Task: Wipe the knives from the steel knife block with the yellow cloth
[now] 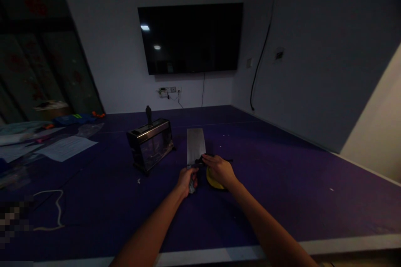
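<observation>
A cleaver with a broad grey blade [196,146] points away from me over the purple table. My left hand [186,181] is closed around its handle, with crumpled grey material showing below the fingers. My right hand [221,170] has its fingers pressed together at the blade's lower right corner, on a small dark piece that I cannot make out. Partly under that hand is a round yellow thing with a dark rim [213,180]. To the left stands a knife block [153,146] with see-through sides and a dark frame, a black knife handle [148,114] sticking up from its top.
Paper sheets [67,148], plastic wrap and cloth lie on the left of the purple table [282,192]. A pale cord [59,206] curves at the near left. A television [192,39] hangs on the back wall, and a black cable [263,50] runs down the right wall.
</observation>
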### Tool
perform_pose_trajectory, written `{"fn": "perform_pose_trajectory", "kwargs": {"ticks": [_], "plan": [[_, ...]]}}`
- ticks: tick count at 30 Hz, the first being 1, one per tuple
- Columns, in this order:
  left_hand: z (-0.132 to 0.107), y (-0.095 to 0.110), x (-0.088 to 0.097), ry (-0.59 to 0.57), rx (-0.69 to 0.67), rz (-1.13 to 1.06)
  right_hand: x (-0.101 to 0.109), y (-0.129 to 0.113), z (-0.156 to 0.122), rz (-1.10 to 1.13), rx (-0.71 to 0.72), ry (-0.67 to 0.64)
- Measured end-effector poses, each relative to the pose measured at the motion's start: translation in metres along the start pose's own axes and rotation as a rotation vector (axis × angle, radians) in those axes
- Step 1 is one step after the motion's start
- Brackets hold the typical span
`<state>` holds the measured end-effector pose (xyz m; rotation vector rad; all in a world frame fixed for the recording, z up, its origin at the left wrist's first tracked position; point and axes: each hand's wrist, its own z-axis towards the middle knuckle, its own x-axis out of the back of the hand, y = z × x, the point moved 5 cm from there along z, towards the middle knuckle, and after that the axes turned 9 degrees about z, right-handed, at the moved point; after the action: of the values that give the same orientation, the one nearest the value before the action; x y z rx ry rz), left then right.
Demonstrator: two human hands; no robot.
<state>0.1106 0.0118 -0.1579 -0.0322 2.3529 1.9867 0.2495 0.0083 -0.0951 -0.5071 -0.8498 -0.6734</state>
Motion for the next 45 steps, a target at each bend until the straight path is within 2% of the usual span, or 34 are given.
{"fn": "perform_pose_trajectory", "kwargs": {"ticks": [5, 9, 16, 20, 29, 39, 45], "plan": [[-0.003, -0.001, -0.003, -0.089, 0.007, 0.065, 0.009, 0.014, -0.002, -0.055, -0.096, 0.073], [-0.005, -0.002, -0.007, -0.223, 0.009, 0.162, 0.02, 0.032, -0.006, -0.092, -0.194, 0.196], [-0.009, 0.0, -0.011, -0.368, 0.028, 0.265, 0.039, 0.058, -0.017, -0.141, -0.299, 0.414], [-0.011, 0.0, -0.012, -0.369, 0.03, 0.292, 0.042, 0.064, -0.02, -0.142, -0.328, 0.454], [-0.012, -0.001, -0.012, -0.322, 0.013, 0.272, 0.036, 0.059, -0.017, -0.16, -0.306, 0.398], [-0.01, -0.002, -0.013, -0.289, 0.035, 0.29, 0.032, 0.066, -0.022, -0.175, -0.369, 0.445], [-0.009, -0.002, -0.013, -0.269, 0.017, 0.262, 0.032, 0.059, -0.018, -0.198, -0.371, 0.364]]}}
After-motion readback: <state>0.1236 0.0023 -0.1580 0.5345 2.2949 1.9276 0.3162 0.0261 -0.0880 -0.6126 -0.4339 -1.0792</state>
